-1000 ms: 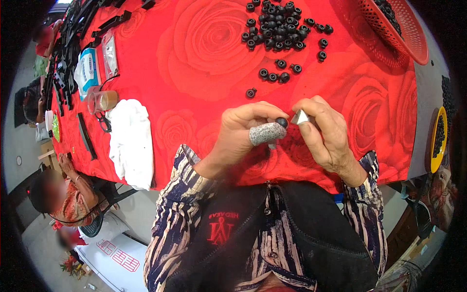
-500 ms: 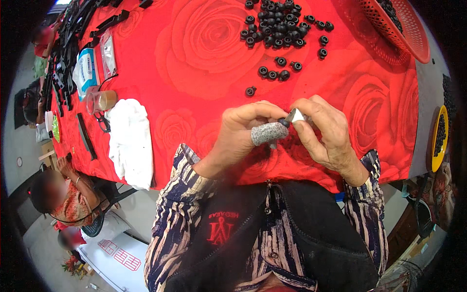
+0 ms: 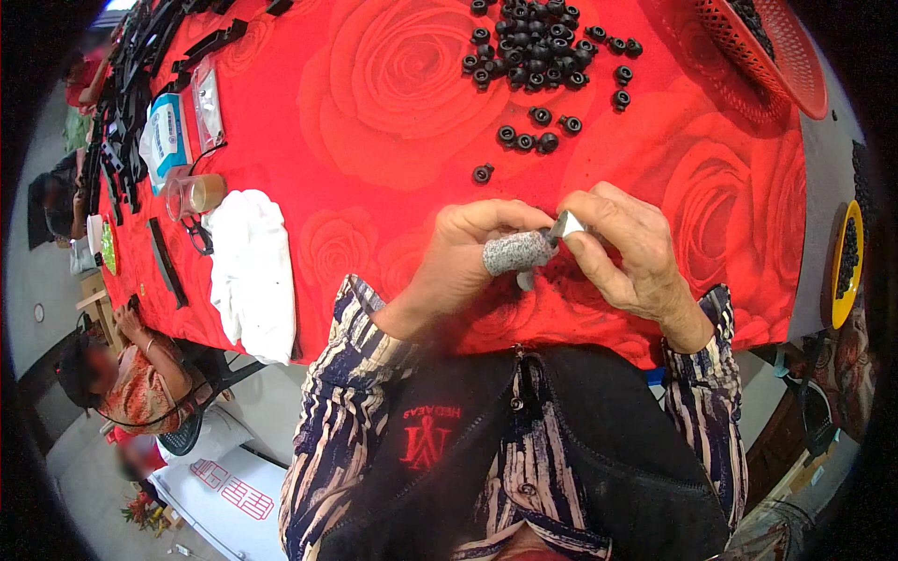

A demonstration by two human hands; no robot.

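the right hand point(image 3: 631, 257) pinches a blade point(image 3: 571, 223) between its fingers. the left hand point(image 3: 456, 254) pinches a dark piece point(image 3: 551, 237), mostly hidden, near the blade.

Left forearm point(image 3: 351, 388) angled toward one o'clock, left hand point(image 3: 454, 262) pinched toward two, right forearm point(image 3: 716, 393) toward eleven, right hand point(image 3: 641, 257) pinched toward ten, fingertips close together

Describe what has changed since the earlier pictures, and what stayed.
The shiny tool in the right hand, first apart from the small black piece in the left hand, has moved leftward to it; that piece is now mostly hidden. The left hand edged right. Nothing was visibly released. The pile of black pieces and white cloth stayed put.
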